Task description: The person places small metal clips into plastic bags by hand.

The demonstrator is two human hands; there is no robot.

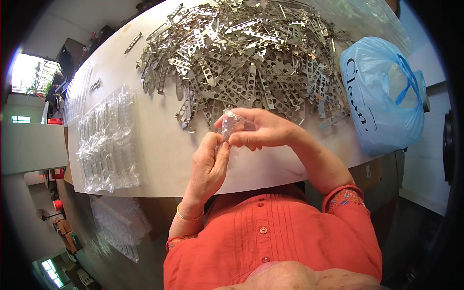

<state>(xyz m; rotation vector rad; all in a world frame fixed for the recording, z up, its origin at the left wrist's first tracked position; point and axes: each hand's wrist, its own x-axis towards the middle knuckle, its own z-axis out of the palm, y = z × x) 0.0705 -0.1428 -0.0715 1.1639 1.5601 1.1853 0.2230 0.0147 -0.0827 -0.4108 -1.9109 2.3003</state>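
Between my two hands, close to the table's front edge, is a small clear plastic bag [231, 123]. My left hand [209, 162] is closed, its thumb and fingers pinching the bag's lower end. From the right, my right hand [266, 128] curls around the bag's upper part, thumb and fingers closed on it. Whatever may be inside the bag is hidden by glare and fingers. Just beyond my hands lies a large heap of flat metal strips with round holes [241, 63].
Clear plastic packs [108, 140] lie in rows at the left, with a clear tray [77, 94] behind them. More clear plastic [118, 222] hangs below the table edge. A blue plastic bag [372, 96] stands at the right. Clear sheeting [369, 19] covers the far right corner.
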